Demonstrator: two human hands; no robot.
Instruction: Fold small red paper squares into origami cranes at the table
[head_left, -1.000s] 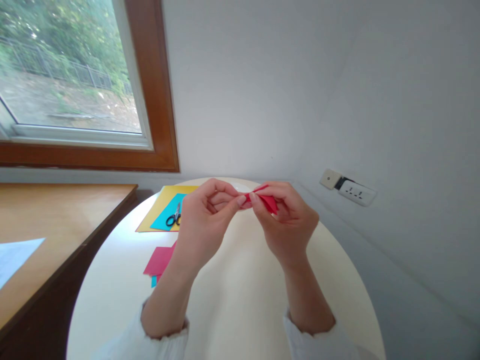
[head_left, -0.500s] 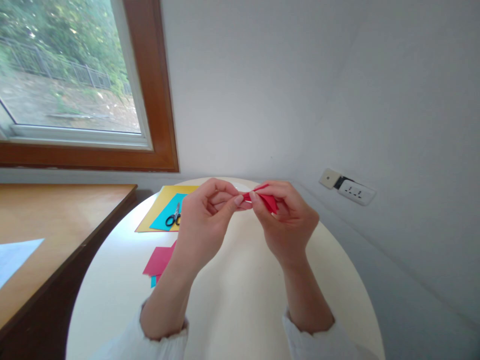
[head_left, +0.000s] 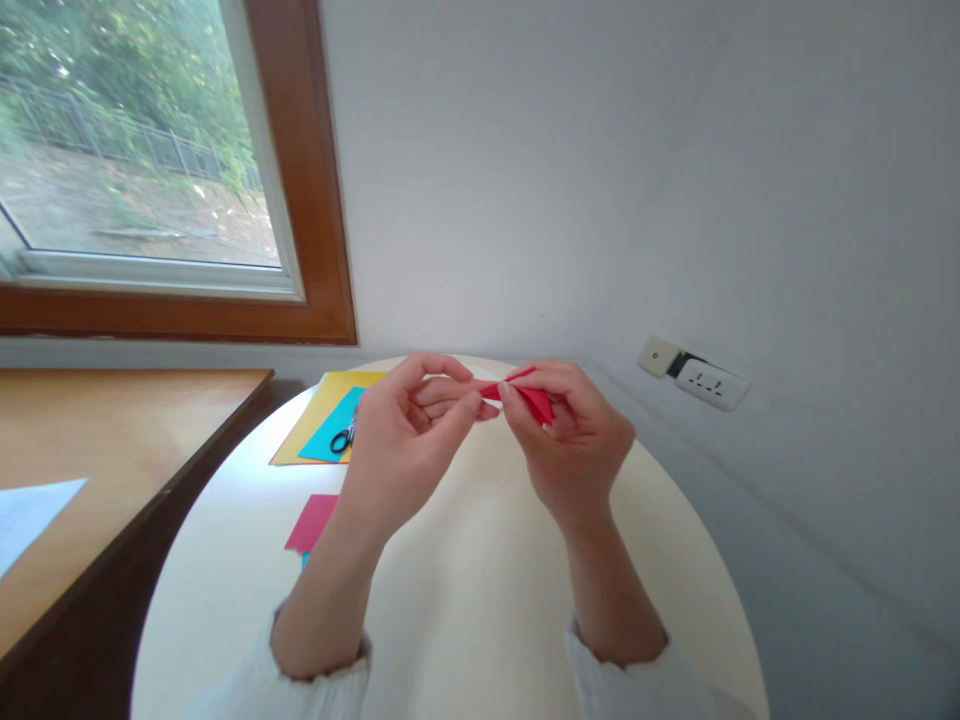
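Between my hands, above the far half of the round table, is a small piece of folded red paper [head_left: 537, 402] with pointed ends. My right hand [head_left: 576, 435] pinches it between thumb and fingers, and part of the paper is tucked behind the thumb. My left hand [head_left: 409, 440] is at the paper's narrow left tip, thumb and a finger closed on it while the index finger arches above. Fingers partly cover the folds, so their full shape is hidden.
Left on the white round table [head_left: 480, 600] lie yellow paper [head_left: 307, 425], blue paper [head_left: 322, 432] and black-handled scissors [head_left: 343, 440], partly behind my left hand. Nearer is pink paper [head_left: 309, 522]. A wooden desk [head_left: 150, 420] stands left; a wall socket [head_left: 712, 383] is right.
My left hand has shifted slightly left, its index finger lifting a little and covering more of the scissors and pink paper. My right hand keeps its pinch on the red paper.
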